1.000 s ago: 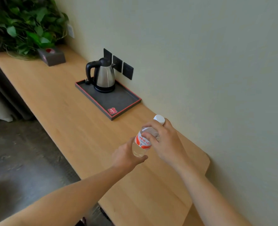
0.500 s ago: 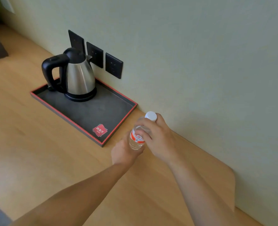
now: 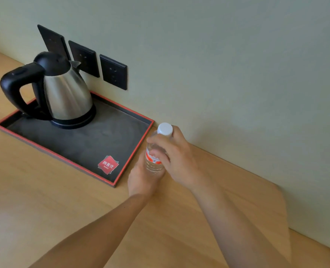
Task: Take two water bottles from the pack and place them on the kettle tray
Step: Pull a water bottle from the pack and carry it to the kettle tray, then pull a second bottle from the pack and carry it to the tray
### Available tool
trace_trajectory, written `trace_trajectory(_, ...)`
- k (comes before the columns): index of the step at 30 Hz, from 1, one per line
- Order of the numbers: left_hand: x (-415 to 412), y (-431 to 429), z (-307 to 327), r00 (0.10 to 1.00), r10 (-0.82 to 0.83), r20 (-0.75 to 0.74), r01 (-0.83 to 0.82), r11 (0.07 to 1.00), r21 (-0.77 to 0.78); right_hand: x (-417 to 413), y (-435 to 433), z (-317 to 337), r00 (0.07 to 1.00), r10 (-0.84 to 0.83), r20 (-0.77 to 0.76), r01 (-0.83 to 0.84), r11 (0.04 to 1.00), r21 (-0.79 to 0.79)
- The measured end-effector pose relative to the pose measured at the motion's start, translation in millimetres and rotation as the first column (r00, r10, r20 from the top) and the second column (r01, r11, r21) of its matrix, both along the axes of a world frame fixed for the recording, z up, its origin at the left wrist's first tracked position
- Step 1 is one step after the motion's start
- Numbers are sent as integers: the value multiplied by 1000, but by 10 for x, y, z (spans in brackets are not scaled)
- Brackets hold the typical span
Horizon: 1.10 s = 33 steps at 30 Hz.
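Observation:
A clear water bottle (image 3: pixel 154 163) with a white cap and a red-and-white label is held upright just off the right edge of the tray. My right hand (image 3: pixel 176 161) wraps its upper body below the cap. My left hand (image 3: pixel 141 180) cups its lower part from beneath. The kettle tray (image 3: pixel 94 146) is dark with a red rim and a red logo at its near corner. A steel kettle (image 3: pixel 63 91) with a black handle stands on the tray's far left part. The pack and any second bottle are out of view.
The tray lies on a long wooden counter (image 3: pixel 44 200) running along a pale wall. Three black wall sockets (image 3: pixel 112 71) sit just behind the kettle. The counter ends at an angled edge (image 3: pixel 284 219) on the right.
The view has come closer to the tray, and both hands have carried the bottle up to its right edge. The plant and box at the far end have left the view.

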<state>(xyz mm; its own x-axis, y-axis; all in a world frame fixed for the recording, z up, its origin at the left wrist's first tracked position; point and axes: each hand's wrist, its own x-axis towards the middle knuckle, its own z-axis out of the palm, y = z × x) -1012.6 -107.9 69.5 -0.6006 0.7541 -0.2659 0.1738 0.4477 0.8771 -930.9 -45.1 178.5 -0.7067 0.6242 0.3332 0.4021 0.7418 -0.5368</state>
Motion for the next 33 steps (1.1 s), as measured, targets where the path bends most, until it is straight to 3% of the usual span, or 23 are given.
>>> trace_trajectory(9,-6,-45,123,996,-18,92,22,998,-51,25,-130,59,1000,-26,13,27,996,-81)
trace_trajectory(15,-34,-344,237,999,-36,-10,35,999,-25,207,-260,280,994,-33,101,36,999,-22)
trace_trajectory(20,313,-942,286,986,-161,43,166,972,-168,733,-713,529,982,-152,116,163,983,-90)
trace_trajectory(27,1773,-1818,865,748,-663,11,655,735,-176,2296,-1566,775,915,-388,109,402,901,-163)
trace_trajectory(33,3518,-1964,1161,598,-799,-56,789,600,-132,4289,-2118,1003,831,-556,3,550,822,-149)
